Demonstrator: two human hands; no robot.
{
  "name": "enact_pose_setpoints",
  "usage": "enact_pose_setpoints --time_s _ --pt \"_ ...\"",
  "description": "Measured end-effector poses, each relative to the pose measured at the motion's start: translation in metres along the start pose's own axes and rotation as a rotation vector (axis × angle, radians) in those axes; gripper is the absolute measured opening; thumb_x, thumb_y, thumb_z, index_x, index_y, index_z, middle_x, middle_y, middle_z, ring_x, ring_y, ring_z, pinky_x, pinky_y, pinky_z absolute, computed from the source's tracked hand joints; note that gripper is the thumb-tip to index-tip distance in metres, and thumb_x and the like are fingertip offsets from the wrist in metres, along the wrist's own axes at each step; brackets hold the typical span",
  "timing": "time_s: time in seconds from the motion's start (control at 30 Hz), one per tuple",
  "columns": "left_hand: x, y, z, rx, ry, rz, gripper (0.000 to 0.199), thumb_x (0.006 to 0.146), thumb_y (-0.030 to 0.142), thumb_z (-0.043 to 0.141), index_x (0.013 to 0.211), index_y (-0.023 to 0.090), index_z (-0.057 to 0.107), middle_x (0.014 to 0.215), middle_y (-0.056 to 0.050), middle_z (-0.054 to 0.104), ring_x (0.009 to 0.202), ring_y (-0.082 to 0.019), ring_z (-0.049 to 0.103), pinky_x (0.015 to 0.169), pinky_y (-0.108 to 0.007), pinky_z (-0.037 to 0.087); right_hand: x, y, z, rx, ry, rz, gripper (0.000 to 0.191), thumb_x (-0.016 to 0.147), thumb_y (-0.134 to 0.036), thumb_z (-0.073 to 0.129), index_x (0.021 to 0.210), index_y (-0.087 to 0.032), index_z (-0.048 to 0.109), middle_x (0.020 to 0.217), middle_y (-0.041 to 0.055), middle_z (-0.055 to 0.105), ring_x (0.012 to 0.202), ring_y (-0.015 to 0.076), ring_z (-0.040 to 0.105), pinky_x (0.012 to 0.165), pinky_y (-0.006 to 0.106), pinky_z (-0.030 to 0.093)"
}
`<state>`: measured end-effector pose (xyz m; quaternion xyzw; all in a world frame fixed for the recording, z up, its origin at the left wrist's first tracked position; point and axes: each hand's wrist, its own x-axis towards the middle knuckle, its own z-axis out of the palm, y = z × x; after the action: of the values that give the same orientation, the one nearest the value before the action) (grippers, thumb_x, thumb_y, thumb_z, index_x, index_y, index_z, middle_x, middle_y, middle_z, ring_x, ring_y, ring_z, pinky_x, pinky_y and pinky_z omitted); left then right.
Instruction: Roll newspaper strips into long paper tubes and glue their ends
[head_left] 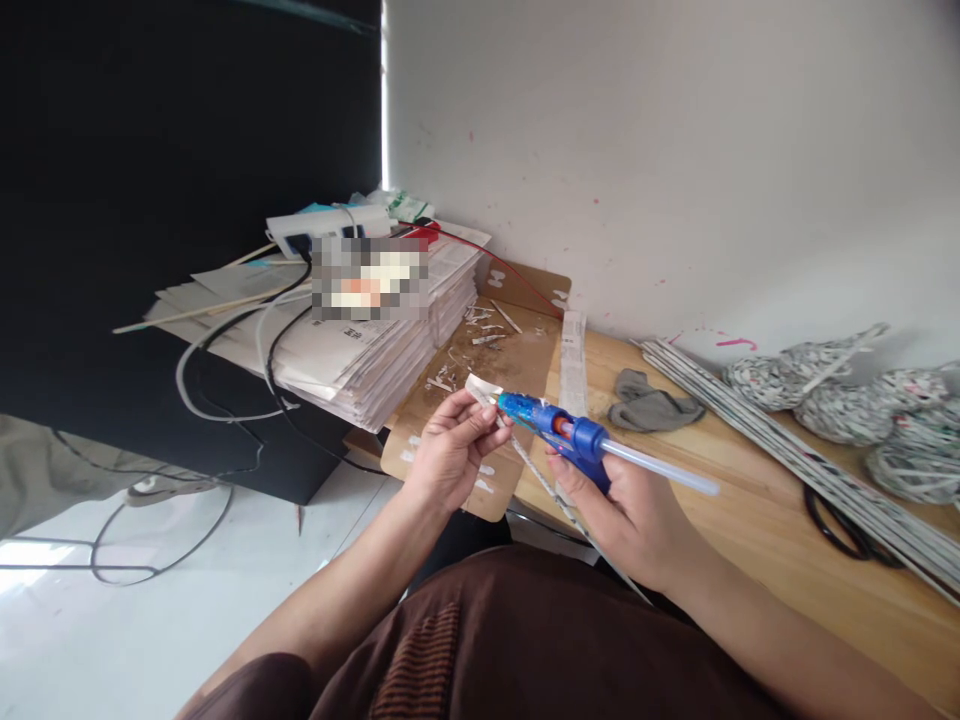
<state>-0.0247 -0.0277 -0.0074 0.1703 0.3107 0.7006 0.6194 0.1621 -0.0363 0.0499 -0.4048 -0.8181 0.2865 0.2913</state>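
Glue gun (587,440): one, right hand (637,510) wrapped round it; left hand (454,450) pinching one paper strip (481,385); one grey cloth (646,402) nearby.

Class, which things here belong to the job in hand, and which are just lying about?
Apparently in use:
blue glue gun, in the right hand
clear glue stick, in the gun
paper strip, in the left hand
thin paper stick, by the left hand

Apparently lying about:
grey cloth
stack of printed sheets
paper scraps
bundle of paper sticks
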Motion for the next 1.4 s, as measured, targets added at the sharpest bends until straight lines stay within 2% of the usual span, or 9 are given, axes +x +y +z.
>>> enact_pose_setpoints --time_s 0.3,0.47,0.6,0.77,0.87,1.03,1.13,1.23,1.4 --pt "0.000 0.000 0.000 0.012 0.024 -0.010 0.027 0.066 0.010 0.077 0.089 0.016 0.063 0.079 -0.003 0.071 0.075 -0.017 0.071 0.066 -0.024 0.060 0.000 0.002 -0.002 -0.055 -0.008 0.056 0.019 0.094 -0.037 0.048 0.101 -0.021 0.057 0.075 0.0011 0.062 0.066 0.0159 0.057 0.062 0.028 0.044" --pt "0.001 -0.001 0.000 0.001 0.022 0.005 0.026 0.068 0.009 0.076 0.089 0.015 0.064 0.074 0.000 0.069 0.067 -0.013 0.069 0.065 -0.024 0.060 -0.001 -0.001 -0.002 -0.065 -0.057 0.049 0.019 0.094 -0.038 0.047 0.091 -0.021 0.056 0.066 -0.0008 0.057 0.058 0.0148 0.053 0.056 0.027 0.042" --pt "0.000 0.001 0.000 0.008 0.041 -0.006 0.027 0.066 0.008 0.076 0.088 0.015 0.063 0.076 -0.002 0.070 0.074 -0.017 0.071 0.065 -0.024 0.060 0.003 0.005 -0.003 -0.041 0.052 0.065 0.021 0.092 -0.040 0.051 0.096 -0.020 0.058 0.072 0.0017 0.060 0.064 0.0168 0.057 0.059 0.028 0.044" --pt "-0.003 0.006 0.000 -0.002 0.049 -0.002 0.025 0.068 0.007 0.074 0.089 0.015 0.061 0.077 -0.003 0.071 0.075 -0.019 0.072 0.065 -0.023 0.060 0.020 0.024 0.002 0.548 0.084 0.278 0.032 0.088 -0.051 0.053 0.101 -0.022 0.049 0.067 -0.0036 0.054 0.048 0.0108 0.050 0.042 0.022 0.038" --pt "-0.005 0.008 0.001 -0.004 0.033 -0.004 0.027 0.068 0.006 0.074 0.090 0.015 0.060 0.077 -0.003 0.071 0.077 -0.020 0.072 0.065 -0.023 0.060 0.036 0.038 0.012 0.829 0.050 0.449 0.040 0.086 -0.061 0.049 0.097 -0.022 0.049 0.076 -0.0007 0.059 0.052 0.0110 0.057 0.037 0.018 0.034" --pt "-0.009 0.013 0.000 -0.002 0.008 -0.004 0.024 0.070 0.006 0.073 0.088 0.014 0.058 0.079 -0.005 0.072 0.080 -0.020 0.072 0.066 -0.023 0.060 0.071 0.056 0.038 0.628 0.036 0.611 0.052 0.084 -0.067 0.046 0.080 -0.016 0.056 0.062 0.0028 0.060 0.041 0.0102 0.052 0.031 0.019 0.028" --pt "-0.011 0.017 0.000 0.001 0.002 -0.011 0.019 0.071 0.006 0.072 0.083 0.013 0.059 0.079 -0.005 0.072 0.080 -0.020 0.072 0.066 -0.021 0.060 0.095 0.061 0.051 0.516 -0.030 0.689 0.060 0.090 -0.067 0.030 0.075 -0.015 0.056 0.056 0.0043 0.060 0.033 0.0094 0.047 0.030 0.020 0.026" --pt "-0.013 0.019 0.002 0.013 -0.003 -0.025 0.015 0.072 0.007 0.072 0.081 0.012 0.061 0.078 -0.005 0.072 0.080 -0.020 0.072 0.066 -0.021 0.060 0.117 0.062 0.062 0.372 -0.145 0.693 0.067 0.092 -0.066 0.016 0.075 -0.016 0.057 0.054 0.0051 0.060 0.032 0.0108 0.048 0.030 0.022 0.026" --pt "-0.012 0.020 0.007 0.024 -0.010 -0.031 0.014 0.071 0.007 0.072 0.079 0.012 0.061 0.079 -0.004 0.071 0.081 -0.020 0.072 0.067 -0.021 0.060 0.145 0.062 0.071 0.248 -0.172 0.714 0.071 0.091 -0.069 0.012 0.078 -0.017 0.060 0.051 0.0078 0.060 0.037 0.0166 0.055 0.036 0.026 0.036"
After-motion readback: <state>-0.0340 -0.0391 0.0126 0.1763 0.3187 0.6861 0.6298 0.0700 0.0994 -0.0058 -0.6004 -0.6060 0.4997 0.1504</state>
